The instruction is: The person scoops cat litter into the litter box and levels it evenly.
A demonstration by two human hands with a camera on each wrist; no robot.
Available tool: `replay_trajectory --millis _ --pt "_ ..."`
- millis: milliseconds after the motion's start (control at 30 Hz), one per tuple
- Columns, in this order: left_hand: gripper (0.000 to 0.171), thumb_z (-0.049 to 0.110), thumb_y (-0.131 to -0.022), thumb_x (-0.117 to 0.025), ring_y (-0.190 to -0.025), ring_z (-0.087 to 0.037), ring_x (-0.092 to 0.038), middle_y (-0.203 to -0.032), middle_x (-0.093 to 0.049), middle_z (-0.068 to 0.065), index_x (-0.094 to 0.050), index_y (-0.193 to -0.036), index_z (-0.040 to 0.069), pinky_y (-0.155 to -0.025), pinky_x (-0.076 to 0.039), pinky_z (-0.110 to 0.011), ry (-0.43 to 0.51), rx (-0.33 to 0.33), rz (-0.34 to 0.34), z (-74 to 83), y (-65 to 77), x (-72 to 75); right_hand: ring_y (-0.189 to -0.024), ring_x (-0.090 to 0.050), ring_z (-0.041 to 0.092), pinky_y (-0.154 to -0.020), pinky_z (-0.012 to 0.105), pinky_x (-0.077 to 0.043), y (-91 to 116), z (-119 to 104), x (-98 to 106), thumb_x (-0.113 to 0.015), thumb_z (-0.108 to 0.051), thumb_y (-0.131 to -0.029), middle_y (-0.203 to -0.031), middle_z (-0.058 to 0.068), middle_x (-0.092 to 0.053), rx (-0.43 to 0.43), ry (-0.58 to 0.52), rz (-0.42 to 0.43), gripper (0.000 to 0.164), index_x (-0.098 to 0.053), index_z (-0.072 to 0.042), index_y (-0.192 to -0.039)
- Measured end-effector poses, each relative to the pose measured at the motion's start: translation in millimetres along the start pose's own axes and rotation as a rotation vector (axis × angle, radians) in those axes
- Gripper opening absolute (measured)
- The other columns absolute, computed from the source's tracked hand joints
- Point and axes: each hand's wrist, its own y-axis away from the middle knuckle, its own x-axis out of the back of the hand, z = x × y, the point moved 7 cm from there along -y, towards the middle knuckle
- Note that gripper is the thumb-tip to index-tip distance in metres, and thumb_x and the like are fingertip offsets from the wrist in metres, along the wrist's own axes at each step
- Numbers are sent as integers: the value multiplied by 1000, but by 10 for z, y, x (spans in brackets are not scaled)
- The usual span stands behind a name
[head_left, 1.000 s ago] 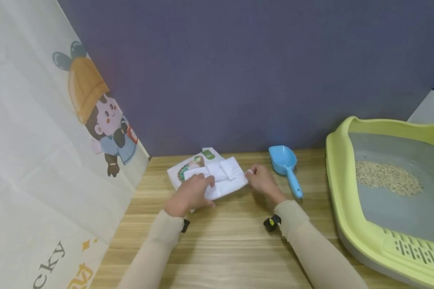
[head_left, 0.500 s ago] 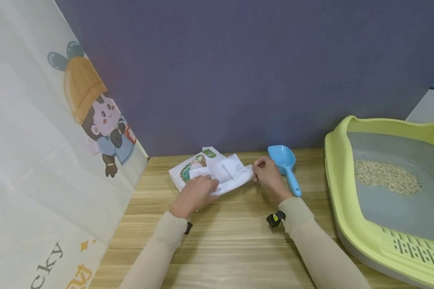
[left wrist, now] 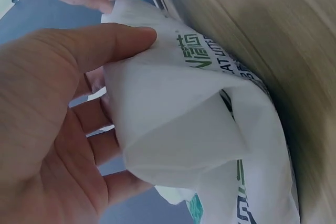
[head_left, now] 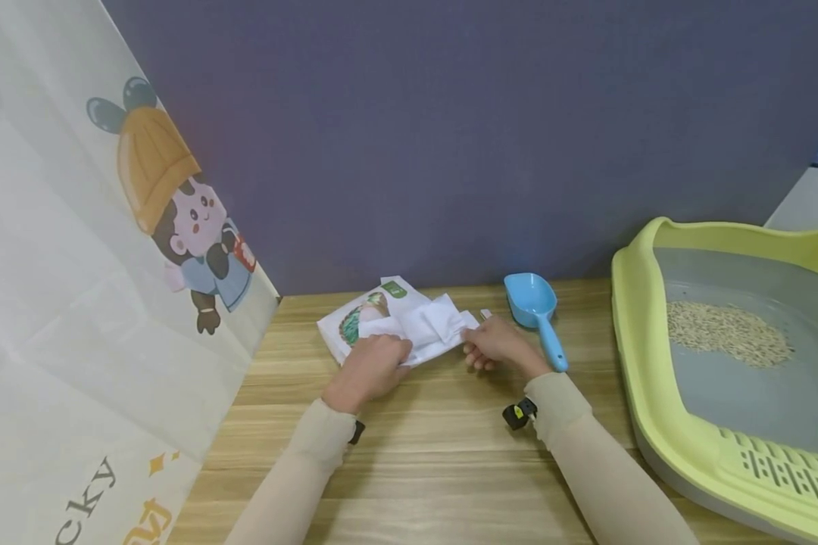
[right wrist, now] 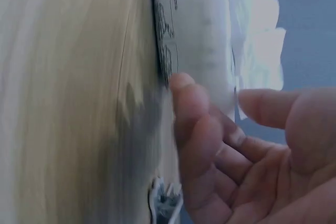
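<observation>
A white cat litter bag (head_left: 443,322) with green and dark print lies partly folded on the table. My left hand (head_left: 373,369) grips its near edge. In the left wrist view the left thumb (left wrist: 123,40) lies over the folded white film, with the other fingers behind it. At the bag's right corner is my right hand (head_left: 494,344). In the right wrist view its thumb and curled fingers (right wrist: 191,100) stand on either side of the bag's end (right wrist: 205,30). Beside that hand shows a small silvery metal piece (right wrist: 165,203); its kind is unclear.
A blue scoop (head_left: 535,303) lies right of the bag, its handle toward me. Farther right stands a yellow-green and grey litter box (head_left: 630,341) with some pellets (head_left: 729,333) inside. A dark wall panel (head_left: 450,151) borders the table (head_left: 450,469) at the back.
Both hands first shifted a little right with the bag's folded edge. The right hand then turned and lowered at the corner, fingers now beneath; a small piece shows beyond it.
</observation>
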Motion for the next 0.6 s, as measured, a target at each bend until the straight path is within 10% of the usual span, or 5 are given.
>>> replay_trajectory --millis 367,600 --pt "10 15 -89 -70 -71 -23 -69 -81 -72 -5 -69 -98 12 -61 -56 -39 -149 -53 28 178 -16 -20 -53 -65 5 -52 19 -53 -113 142 -41 -57 -23 -103 -68 3 -71 -84 -270 71 38 -63 13 -113" --pt "34 16 -80 -76 -66 -22 -64 -75 -67 -2 -61 -111 13 -63 -52 -40 -162 -26 54 197 -5 0 -53 -65 5 -51 17 -52 -144 165 -56 -55 -13 -101 -64 1 -69 -90 -349 102 31 -61 15 -115"
